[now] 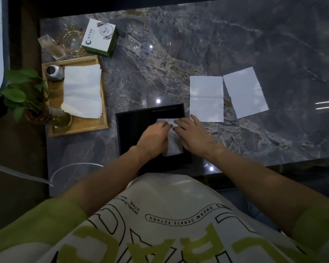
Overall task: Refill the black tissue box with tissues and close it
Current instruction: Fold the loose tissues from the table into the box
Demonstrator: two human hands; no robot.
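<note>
The black tissue box (129, 133) sits at the near edge of the marble table (254, 44), directly in front of the person, its sides roughly square to that edge. Which side is longer I cannot tell under the arms. A white tissue (172, 147) lies on it, long axis running away from the person, far end leaning slightly left. The left hand (154, 138) and right hand (195, 138) lie close together, fingers pressing the tissue. Two loose tissues (206, 98) lie just right. A wooden tray (103, 103) at left holds a tissue stack (82, 92).
</note>
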